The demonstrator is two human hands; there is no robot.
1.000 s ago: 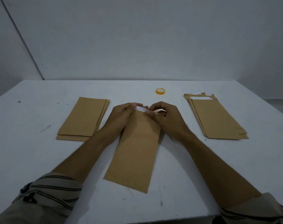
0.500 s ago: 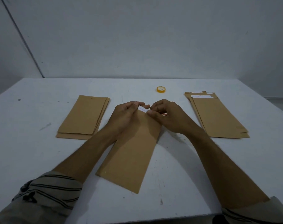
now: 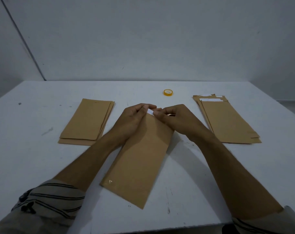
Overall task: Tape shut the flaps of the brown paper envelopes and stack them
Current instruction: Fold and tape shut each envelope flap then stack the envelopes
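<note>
A brown paper envelope (image 3: 140, 159) lies lengthwise in the middle of the white table (image 3: 33, 166), its near end slanting to the left. My left hand (image 3: 133, 120) and my right hand (image 3: 175, 119) meet at its far end. Both pinch a short white strip (image 3: 150, 111) at the flap edge, which they largely hide. To the left lies a pile of brown envelopes (image 3: 87, 122). Another pile (image 3: 226, 120), with white strips showing at its far end, lies to the right. A small yellow tape roll (image 3: 168, 92) sits beyond my hands.
The table's front edge runs just under my forearms, and striped sleeves cover both arms near the bottom corners. A grey wall rises behind the table's far edge.
The envelope's near end has swung to the left. My hands have drawn closer together at the flap, so less of the white strip shows between them.
</note>
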